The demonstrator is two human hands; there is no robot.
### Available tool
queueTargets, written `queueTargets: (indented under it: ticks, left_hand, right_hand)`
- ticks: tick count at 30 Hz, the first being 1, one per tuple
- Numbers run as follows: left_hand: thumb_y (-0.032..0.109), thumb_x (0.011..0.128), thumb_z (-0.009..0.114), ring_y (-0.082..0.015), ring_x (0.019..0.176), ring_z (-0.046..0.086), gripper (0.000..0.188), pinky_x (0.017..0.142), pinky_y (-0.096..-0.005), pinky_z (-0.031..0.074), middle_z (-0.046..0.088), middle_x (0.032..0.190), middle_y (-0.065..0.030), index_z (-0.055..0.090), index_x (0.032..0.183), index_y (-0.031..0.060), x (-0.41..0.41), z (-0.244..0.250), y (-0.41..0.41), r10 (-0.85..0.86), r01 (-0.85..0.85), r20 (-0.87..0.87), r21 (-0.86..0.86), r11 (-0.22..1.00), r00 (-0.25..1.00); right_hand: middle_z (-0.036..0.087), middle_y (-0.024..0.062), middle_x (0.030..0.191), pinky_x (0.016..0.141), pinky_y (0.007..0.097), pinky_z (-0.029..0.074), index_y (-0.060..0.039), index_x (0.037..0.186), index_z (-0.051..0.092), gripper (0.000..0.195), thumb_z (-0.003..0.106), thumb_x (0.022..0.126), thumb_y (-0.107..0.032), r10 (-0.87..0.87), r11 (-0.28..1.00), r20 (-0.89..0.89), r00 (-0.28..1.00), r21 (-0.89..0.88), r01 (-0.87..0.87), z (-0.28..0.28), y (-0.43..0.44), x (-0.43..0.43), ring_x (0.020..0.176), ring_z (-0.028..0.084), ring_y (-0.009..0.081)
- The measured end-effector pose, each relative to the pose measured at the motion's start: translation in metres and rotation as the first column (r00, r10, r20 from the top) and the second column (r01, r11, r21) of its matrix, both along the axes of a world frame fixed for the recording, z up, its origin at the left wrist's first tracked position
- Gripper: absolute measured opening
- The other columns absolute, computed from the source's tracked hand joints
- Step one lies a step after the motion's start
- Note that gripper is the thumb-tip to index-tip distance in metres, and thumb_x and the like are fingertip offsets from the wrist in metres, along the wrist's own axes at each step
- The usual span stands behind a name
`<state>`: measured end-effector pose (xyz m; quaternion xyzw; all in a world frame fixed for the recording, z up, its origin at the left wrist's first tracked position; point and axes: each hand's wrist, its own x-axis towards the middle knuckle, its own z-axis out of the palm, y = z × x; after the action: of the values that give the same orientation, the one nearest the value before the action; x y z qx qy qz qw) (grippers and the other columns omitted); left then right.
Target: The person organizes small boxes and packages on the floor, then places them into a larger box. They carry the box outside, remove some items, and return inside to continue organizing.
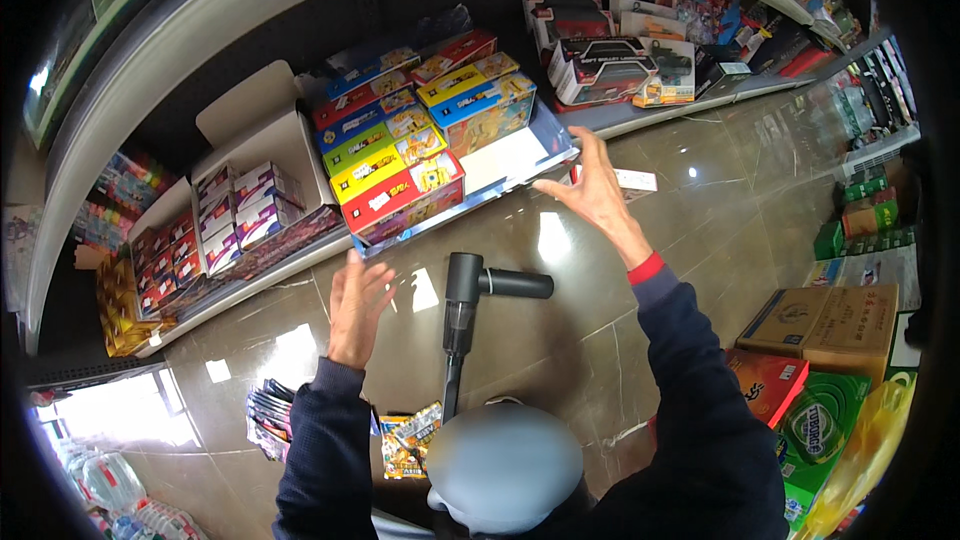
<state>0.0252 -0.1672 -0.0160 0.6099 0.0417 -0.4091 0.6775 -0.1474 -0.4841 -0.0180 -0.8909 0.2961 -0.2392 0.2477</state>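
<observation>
A display tray (517, 181) stands at the front of a store shelf, holding several colourful toy boxes; a red box (409, 199) is at its front left and a blue one (484, 109) farther right. My left hand (360, 304) is just below the tray's front left corner, fingers apart, holding nothing. At the tray's right front corner, my right hand (592, 184) has thumb and fingers spread; whether a fingertip touches the rim I cannot tell. Below the shelf, between my arms, a black handheld vacuum cleaner (465, 300) shows over the tiled floor.
Left on the shelf is an open carton (300, 142) with small purple-white boxes (262, 202). Toy launcher boxes (600, 71) stand right. Foil packets (270, 420) lie low left. Cardboard (825, 326) and green cartons (817, 424) are at right. The shelf above (225, 7) overhangs.
</observation>
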Motion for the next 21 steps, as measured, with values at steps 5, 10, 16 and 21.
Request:
queueTargets:
  ticks: [5, 10, 16, 21]
  left_hand:
    - [0.030, 0.089, 0.061, -0.0287, 0.098, 0.061, 0.036, 0.088, -0.0379, 0.049, 0.057, 0.101, -0.0179, 0.042, 0.102, 0.0030, 0.021, -0.013, -0.027, 0.111, -0.113, -0.025, -0.154, 0.982, 0.994]
    - [0.026, 0.089, 0.061, -0.0272, 0.094, 0.062, 0.035, 0.084, -0.0356, 0.050, 0.059, 0.098, -0.0168, 0.042, 0.104, -0.0003, 0.034, -0.016, -0.013, 0.117, -0.117, 0.193, -0.014, 0.993, 0.974]
    - [0.018, 0.083, 0.067, -0.0233, 0.088, 0.061, 0.033, 0.079, -0.0314, 0.048, 0.061, 0.099, -0.0145, 0.049, 0.101, -0.0023, 0.008, 0.016, -0.030, -0.359, -0.040, 0.828, 0.415, 0.909, 0.431]
    - [0.011, 0.075, 0.070, -0.0363, 0.098, 0.056, 0.031, 0.085, -0.0380, 0.046, 0.058, 0.106, -0.0196, 0.055, 0.100, -0.0008, 0.007, 0.019, -0.061, -0.516, 0.043, 0.855, 0.515, 0.856, 0.047]
  right_hand:
    - [0.040, 0.0287, 0.128, 0.098, 0.0441, 0.039, 0.0040, 0.128, 0.036, 0.087, 0.082, 0.064, -0.033, -0.031, 0.990, -0.007, 1.000, -0.140, 0.029, -0.022, 0.002, 0.029, 0.117, 0.043, 0.0433]
    - [0.045, 0.0259, 0.125, 0.093, 0.0414, 0.042, 0.0054, 0.108, 0.057, 0.056, 0.074, 0.073, -0.036, -0.072, 0.904, -0.070, 0.995, -0.426, 0.036, 0.010, 0.012, 0.043, 0.109, 0.049, 0.0390]
    - [0.063, 0.0176, 0.099, 0.084, 0.0413, 0.045, -0.0007, 0.100, 0.064, 0.028, 0.062, 0.083, -0.024, 0.268, 0.959, -0.109, 0.957, -0.059, -0.276, -0.005, -0.031, 0.100, 0.097, 0.057, 0.0353]
    - [0.062, 0.0194, 0.105, 0.086, 0.0418, 0.046, -0.0004, 0.105, 0.061, 0.030, 0.060, 0.083, -0.021, 0.295, 0.955, -0.108, 0.949, 0.050, -0.291, -0.021, -0.044, 0.118, 0.100, 0.056, 0.0372]
